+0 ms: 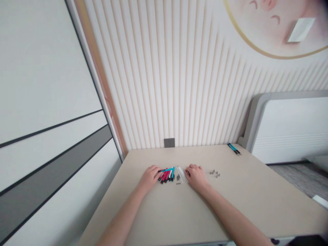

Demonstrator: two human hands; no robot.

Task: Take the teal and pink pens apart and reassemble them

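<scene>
My left hand (151,175) is pinched around the black end of a teal pen barrel (167,169), which lies slantwise across the top of a small pile. Below it in the pile are red barrels (166,176) and a white barrel (169,175), with black ends towards me. My right hand (196,175) rests on the table with its fingers curled, just right of several thin white rods (182,175) that look like pen refills. A small dark bit shows at its fingertips; I cannot make out what it is. Small dark grey parts (178,177) lie between the hands.
The beige table (164,212) stands against a ribbed wall with a dark socket (169,142). Small grey metal-looking parts (215,173) lie right of my right hand. Two teal and black pens (234,149) lie at the far right corner. A white cabinet (51,102) rises at left.
</scene>
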